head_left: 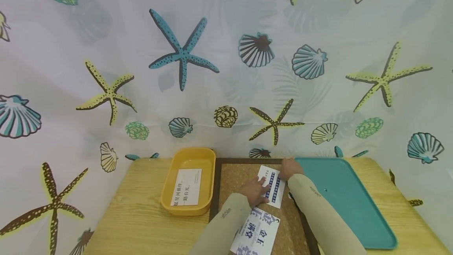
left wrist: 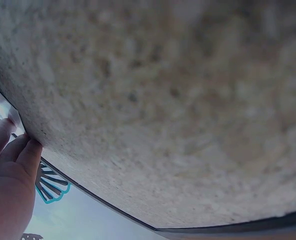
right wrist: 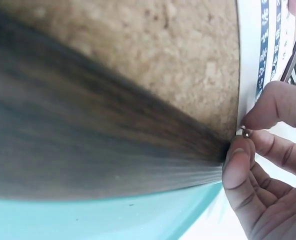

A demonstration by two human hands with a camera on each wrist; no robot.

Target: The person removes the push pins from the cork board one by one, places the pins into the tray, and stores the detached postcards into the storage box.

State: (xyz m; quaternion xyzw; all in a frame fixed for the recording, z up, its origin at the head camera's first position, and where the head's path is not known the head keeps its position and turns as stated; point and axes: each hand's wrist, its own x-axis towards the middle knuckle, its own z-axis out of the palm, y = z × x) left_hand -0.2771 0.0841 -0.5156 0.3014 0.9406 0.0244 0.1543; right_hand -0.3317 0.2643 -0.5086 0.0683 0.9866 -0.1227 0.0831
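Fingers (head_left: 263, 186) on card (head_left: 274, 188), trays (head_left: 347, 192) flanking.

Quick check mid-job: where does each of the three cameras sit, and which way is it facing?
Head: worn high, facing forward and down at the cork board, small card and both sleeved arms.
Left wrist: close over the cork, showing the left hand and its fingertips.
Right wrist: low along the board's dark frame, showing the right hand pinching a small pin at the card's edge.
All three share the cork board.
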